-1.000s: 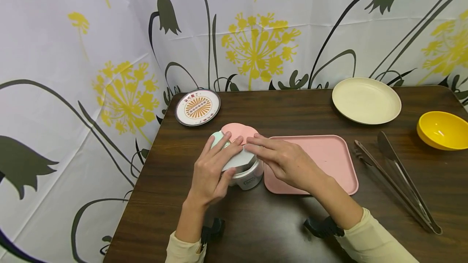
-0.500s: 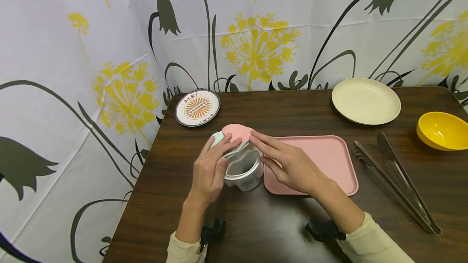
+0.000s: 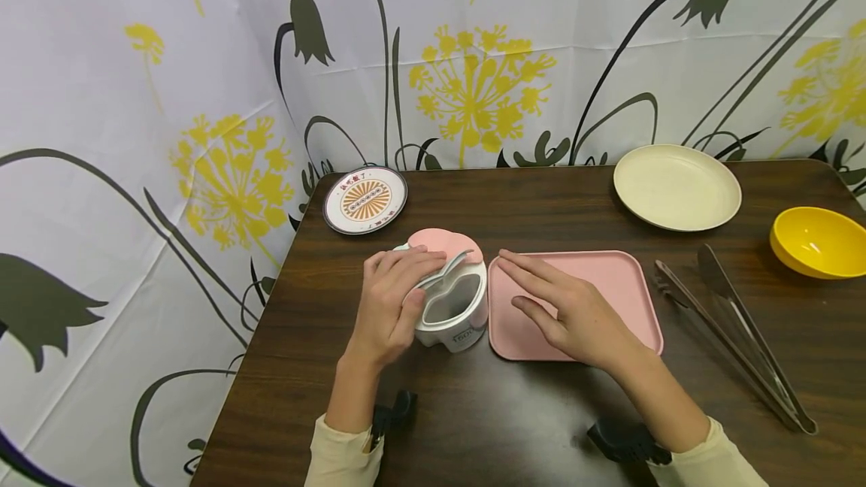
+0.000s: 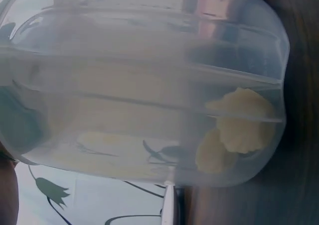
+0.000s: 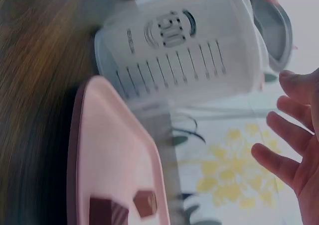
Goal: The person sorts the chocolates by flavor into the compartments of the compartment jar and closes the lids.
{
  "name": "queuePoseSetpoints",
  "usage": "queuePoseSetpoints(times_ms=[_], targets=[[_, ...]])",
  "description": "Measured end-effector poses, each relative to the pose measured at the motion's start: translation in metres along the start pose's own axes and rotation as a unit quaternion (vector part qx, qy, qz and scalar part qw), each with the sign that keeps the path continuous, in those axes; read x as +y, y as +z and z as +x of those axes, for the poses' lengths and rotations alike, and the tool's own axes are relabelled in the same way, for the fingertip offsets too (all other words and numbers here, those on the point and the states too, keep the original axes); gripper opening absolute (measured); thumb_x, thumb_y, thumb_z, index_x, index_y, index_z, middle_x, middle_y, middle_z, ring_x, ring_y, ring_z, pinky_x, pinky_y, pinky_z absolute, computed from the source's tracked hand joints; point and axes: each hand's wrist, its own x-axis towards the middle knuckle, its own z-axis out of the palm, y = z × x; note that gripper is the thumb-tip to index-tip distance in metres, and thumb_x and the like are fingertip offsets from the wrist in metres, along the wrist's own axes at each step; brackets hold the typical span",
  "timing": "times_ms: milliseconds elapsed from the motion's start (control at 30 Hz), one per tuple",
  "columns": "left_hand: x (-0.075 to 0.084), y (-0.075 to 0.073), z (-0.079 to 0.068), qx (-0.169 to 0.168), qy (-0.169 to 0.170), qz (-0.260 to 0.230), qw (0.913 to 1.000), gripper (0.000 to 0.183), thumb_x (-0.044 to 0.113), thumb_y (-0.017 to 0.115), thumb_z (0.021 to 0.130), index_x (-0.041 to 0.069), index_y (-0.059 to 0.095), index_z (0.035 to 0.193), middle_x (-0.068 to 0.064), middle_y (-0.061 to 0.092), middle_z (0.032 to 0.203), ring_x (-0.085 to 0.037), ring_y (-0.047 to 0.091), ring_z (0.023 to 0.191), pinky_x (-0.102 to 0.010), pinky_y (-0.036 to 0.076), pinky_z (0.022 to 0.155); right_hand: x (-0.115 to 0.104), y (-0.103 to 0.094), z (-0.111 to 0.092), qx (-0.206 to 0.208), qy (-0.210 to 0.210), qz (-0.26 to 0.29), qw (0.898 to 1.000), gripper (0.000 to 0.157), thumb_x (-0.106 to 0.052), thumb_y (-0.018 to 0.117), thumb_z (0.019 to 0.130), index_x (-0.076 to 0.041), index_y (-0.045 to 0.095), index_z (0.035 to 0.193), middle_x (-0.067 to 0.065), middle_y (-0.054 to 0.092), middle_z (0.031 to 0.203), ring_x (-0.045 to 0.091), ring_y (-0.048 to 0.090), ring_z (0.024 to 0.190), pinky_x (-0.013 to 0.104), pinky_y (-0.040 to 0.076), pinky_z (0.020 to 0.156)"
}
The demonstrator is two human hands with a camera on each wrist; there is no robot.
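Observation:
A translucent storage canister stands upright with "1500" on its side. Its front-right compartment is uncovered, and the grey flap lid stands raised. My left hand holds that lid between thumb and fingers, over the canister's left part. A pink lid covers the back compartment. Through the wall in the left wrist view, pale yellow ridged pieces lie at the bottom. My right hand hovers above the pink tray, fingers extended, holding nothing, apart from the canister.
Brown pieces lie on the tray, hidden behind my right hand in the head view. A patterned plate leans back left; a cream plate is back right. Metal tongs and a yellow bowl are at right.
The grey lid has swung up from nearly closed to raised, uncovering the compartment. My right hand has moved off the lid to the right; my left hand has stayed at the canister.

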Motion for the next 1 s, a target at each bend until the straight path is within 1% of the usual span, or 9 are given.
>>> queuePoseSetpoints(times_ms=[200, 267, 367, 433, 500, 600, 733, 867, 1000], targets=[[-0.003, 0.0, 0.001, -0.01, -0.001, -0.016, 0.9998, 0.047, 0.03, 0.031, 0.099, 0.009, 0.069, 0.116, -0.004, 0.067, 0.12, -0.026, 0.056, 0.114, -0.056, 0.026, 0.107, 0.022, -0.026, -0.034, 0.045, 0.04, -0.015, 0.998, 0.063, -0.002, 0.074, 0.083, -0.012, 0.054, 0.142, 0.004, 0.055, 0.141, 0.015, 0.056, 0.121, 0.015, 0.037, 0.095], [-0.003, 0.0, 0.001, -0.009, -0.001, -0.018, 0.9998, 0.047, 0.029, 0.03, 0.099, 0.008, 0.069, 0.116, -0.005, 0.067, 0.12, -0.028, 0.055, 0.116, -0.058, 0.025, 0.108, 0.03, -0.036, -0.047, 0.077, 0.06, -0.033, 0.995, 0.066, 0.003, 0.076, 0.077, -0.01, 0.056, 0.139, 0.007, 0.058, 0.137, 0.01, 0.052, 0.124, 0.014, 0.032, 0.1], [-0.003, 0.0, 0.001, -0.008, 0.002, -0.02, 0.9998, 0.049, 0.028, 0.029, 0.098, 0.006, 0.068, 0.116, -0.006, 0.067, 0.12, -0.03, 0.055, 0.119, -0.057, 0.027, 0.107, 0.043, -0.053, -0.072, 0.122, 0.113, -0.067, 0.984, 0.068, 0.006, 0.078, 0.074, -0.01, 0.059, 0.137, 0.009, 0.061, 0.132, 0.0, 0.051, 0.121, 0.01, 0.032, 0.096], [-0.003, 0.0, 0.001, -0.007, 0.002, -0.018, 0.9998, 0.051, 0.028, 0.026, 0.098, 0.006, 0.068, 0.116, -0.006, 0.067, 0.12, -0.031, 0.054, 0.121, -0.057, 0.027, 0.107, 0.05, -0.064, -0.09, 0.135, 0.173, -0.098, 0.971, 0.066, 0.002, 0.078, 0.077, -0.013, 0.058, 0.138, 0.011, 0.06, 0.133, 0.008, 0.053, 0.123, 0.023, 0.038, 0.101], [-0.002, -0.001, 0.001, -0.007, -0.001, -0.017, 0.9998, 0.053, 0.029, 0.023, 0.098, 0.006, 0.068, 0.115, -0.006, 0.067, 0.121, -0.031, 0.054, 0.122, -0.057, 0.027, 0.107, 0.057, -0.076, -0.109, 0.123, 0.245, -0.126, 0.953, 0.062, -0.006, 0.074, 0.084, -0.015, 0.054, 0.142, 0.012, 0.055, 0.139, 0.025, 0.051, 0.128, 0.045, 0.042, 0.1], [-0.001, -0.001, 0.0, -0.007, -0.008, -0.019, 0.9998, 0.057, 0.031, 0.02, 0.098, 0.006, 0.068, 0.116, -0.006, 0.067, 0.121, -0.03, 0.054, 0.124, -0.058, 0.027, 0.107, 0.067, -0.091, -0.136, 0.075, 0.351, -0.172, 0.918, 0.063, -0.024, 0.067, 0.093, -0.015, 0.041, 0.15, 0.018, 0.043, 0.149, 0.05, 0.041, 0.127, 0.073, 0.032, 0.085], [-0.001, 0.0, 0.0, -0.003, -0.017, -0.025, 0.9995, 0.059, 0.033, 0.019, 0.099, 0.007, 0.068, 0.119, -0.006, 0.067, 0.122, -0.029, 0.054, 0.125, -0.057, 0.026, 0.107, 0.078, -0.101, -0.161, 0.009, 0.436, -0.203, 0.877, 0.081, -0.046, 0.062, 0.093, -0.007, 0.024, 0.154, 0.03, 0.03, 0.15, 0.06, 0.034, 0.125, 0.079, 0.028, 0.083], [-0.001, 0.001, -0.002, 0.008, -0.023, -0.034, 0.9991, 0.06, 0.034, 0.019, 0.099, 0.008, 0.068, 0.121, -0.007, 0.067, 0.124, -0.031, 0.053, 0.125, -0.058, 0.027, 0.106, 0.086, -0.103, -0.173, -0.035, 0.476, -0.203, 0.855, 0.098, -0.058, 0.06, 0.089, 0.002, 0.015, 0.153, 0.043, 0.029, 0.14, 0.066, 0.036, 0.114, 0.078, 0.031, 0.08], [-0.002, 0.003, -0.004, 0.016, -0.031, -0.047, 0.9983, 0.06, 0.034, 0.018, 0.099, 0.007, 0.067, 0.122, -0.007, 0.067, 0.124, -0.032, 0.054, 0.126, -0.058, 0.027, 0.106, 0.089, -0.1, -0.178, -0.048, 0.484, -0.194, 0.852, 0.102, -0.06, 0.061, 0.088, 0.004, 0.015, 0.152, 0.046, 0.034, 0.132, 0.066, 0.038, 0.11, 0.076, 0.033, 0.079]])
